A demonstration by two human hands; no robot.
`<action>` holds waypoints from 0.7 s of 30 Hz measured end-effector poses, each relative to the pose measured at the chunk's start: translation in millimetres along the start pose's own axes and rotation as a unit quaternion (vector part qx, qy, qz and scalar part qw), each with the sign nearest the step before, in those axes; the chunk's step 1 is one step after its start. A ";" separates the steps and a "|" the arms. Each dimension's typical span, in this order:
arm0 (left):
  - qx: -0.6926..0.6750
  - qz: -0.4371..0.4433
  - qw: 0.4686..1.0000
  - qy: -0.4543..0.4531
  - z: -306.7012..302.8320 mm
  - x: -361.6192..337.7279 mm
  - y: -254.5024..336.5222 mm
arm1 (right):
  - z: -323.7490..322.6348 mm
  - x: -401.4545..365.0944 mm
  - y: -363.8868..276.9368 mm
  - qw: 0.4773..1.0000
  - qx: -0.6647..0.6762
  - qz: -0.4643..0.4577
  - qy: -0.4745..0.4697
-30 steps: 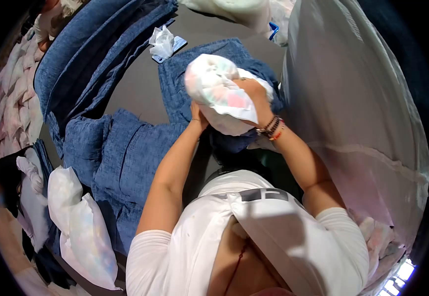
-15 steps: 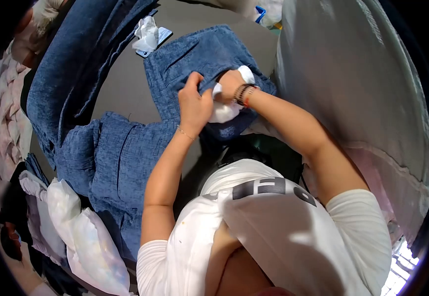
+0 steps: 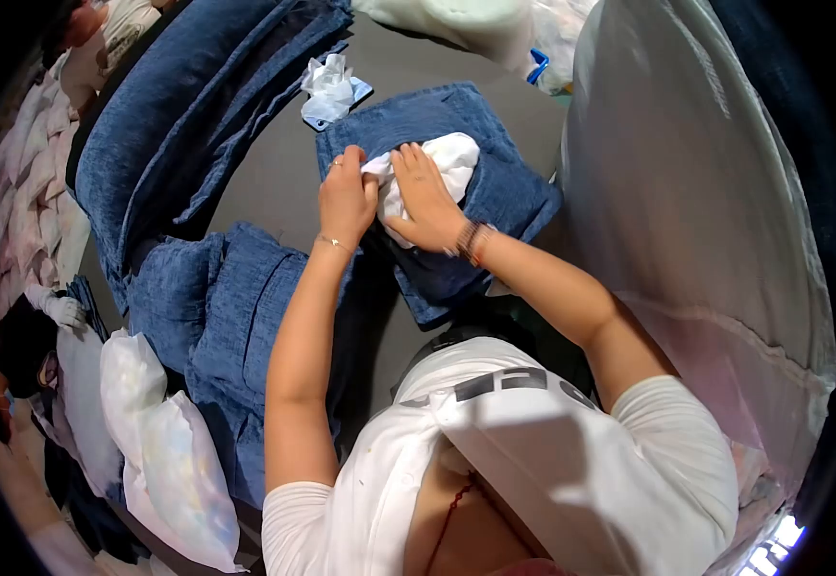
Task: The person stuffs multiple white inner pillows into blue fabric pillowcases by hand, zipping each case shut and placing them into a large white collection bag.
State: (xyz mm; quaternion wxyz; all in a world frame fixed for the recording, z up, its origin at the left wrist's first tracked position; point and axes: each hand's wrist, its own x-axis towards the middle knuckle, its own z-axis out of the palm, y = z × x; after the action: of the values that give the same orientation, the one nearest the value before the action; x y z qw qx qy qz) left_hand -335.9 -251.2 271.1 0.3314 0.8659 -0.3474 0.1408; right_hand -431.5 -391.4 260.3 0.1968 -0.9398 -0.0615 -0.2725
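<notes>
A piece of blue denim [image 3: 504, 144] lies in front of me on the grey table, with white cloth [image 3: 458, 158] spread over its middle. My left hand [image 3: 346, 202] is closed at the left edge of the white cloth, pinching it between thumb and fingers. Flat on the same cloth rests my right hand [image 3: 425, 202], its fingers stretched out and pointing away from me. Part of the white cloth is hidden beneath that palm.
Folded blue denim pieces [image 3: 254, 298] lie to my left, and a long denim stack [image 3: 178, 125] curves behind them. Crumpled white plastic [image 3: 329, 84] sits on a phone [image 3: 360, 91]. A stuffed white bag [image 3: 173, 461] is at lower left. Pale hanging fabric [image 3: 696, 192] borders the right.
More of the white cloth now shows, spread on top of the denim. My right hand has come out from the denim's folds and lies flat. The view has shifted slightly.
</notes>
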 end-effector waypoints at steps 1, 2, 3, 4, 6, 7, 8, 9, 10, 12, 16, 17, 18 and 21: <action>-0.048 0.008 0.999 -0.001 3.4 7.9 -5.7 | -15.2 -11.4 -5.3 0.999 -0.004 -0.029 0.015; -0.087 -0.004 0.996 -0.012 3.0 18.5 -2.1 | -22.8 -15.7 -0.7 0.999 -0.007 -0.031 0.015; -0.090 -0.002 0.996 -0.008 2.8 31.9 -0.2 | -30.0 -18.0 4.9 0.999 0.033 -0.020 0.016; -0.169 -0.099 0.976 -0.095 1.8 46.8 1.4 | -34.1 -17.6 8.9 0.997 0.074 -0.009 0.018; -0.248 -0.222 0.923 -0.196 -0.8 77.7 5.2 | -37.0 -9.1 14.6 0.995 0.100 0.010 0.018; -0.250 -0.221 0.923 -0.192 1.8 86.6 7.6 | -38.5 -4.6 18.2 0.991 0.131 0.031 0.015; -0.111 -0.137 0.963 -0.206 8.4 93.6 7.3 | -35.3 -1.9 27.9 0.968 0.226 0.096 -0.046; 0.031 -0.049 0.975 -0.212 16.4 98.0 7.1 | -37.0 -0.6 29.9 0.969 0.224 0.092 -0.045; 0.070 -0.046 0.969 -0.233 26.9 98.3 9.4 | -38.2 -0.9 30.9 0.972 0.210 0.065 -0.083; 0.103 -0.030 0.964 -0.244 30.9 86.7 21.9 | -44.3 6.2 28.7 0.981 0.100 0.046 -0.159; 0.044 -0.071 0.986 -0.145 55.3 62.7 6.6 | -30.0 8.3 33.7 0.996 0.053 0.009 -0.069; -0.017 -0.116 0.988 -0.106 55.7 62.8 -1.1 | -26.3 12.3 36.1 0.996 0.054 0.009 -0.067; -0.051 -0.126 0.981 -0.139 45.9 66.7 -3.6 | -21.6 13.8 37.7 0.995 0.073 -0.021 -0.067; -0.121 -0.135 0.959 -0.219 25.6 58.5 8.1 | -0.2 11.5 63.0 0.988 0.119 -0.036 -0.087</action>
State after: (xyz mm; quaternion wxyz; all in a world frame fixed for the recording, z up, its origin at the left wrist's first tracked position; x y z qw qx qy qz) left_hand -299.1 -302.5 283.8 0.3655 0.8678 -0.3056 -0.1411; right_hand -407.8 -449.0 245.5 0.2909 -0.9271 -0.1438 -0.1875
